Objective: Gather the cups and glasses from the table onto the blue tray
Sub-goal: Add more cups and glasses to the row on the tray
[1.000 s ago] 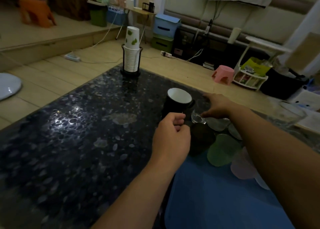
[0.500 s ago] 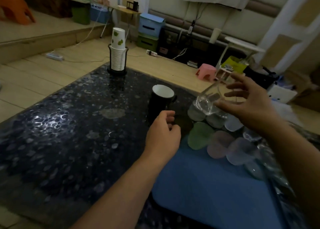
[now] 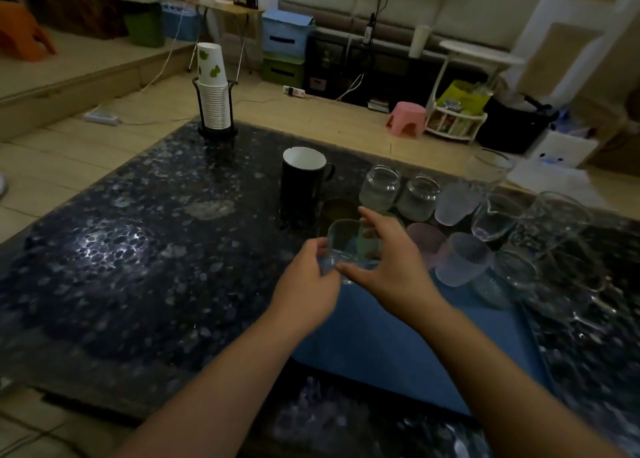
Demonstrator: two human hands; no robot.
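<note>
Black speckled stone table (image 3: 138, 249) carries, at its far left, a stack of paper cups (image 3: 213, 90) in a wire holder. Further right we see a black mug (image 3: 300, 187) standing just off the blue tray (image 3: 398, 346). Our left hand (image 3: 304, 291) pinches the near wall of a clear glass (image 3: 343, 246) between thumb and fingertips, above the tray's far left corner. Our right hand (image 3: 391, 267) wraps its spread fingers round the glass's right side, thumb at its base. More glasses (image 3: 485, 235) crowd the tray's far right
</note>
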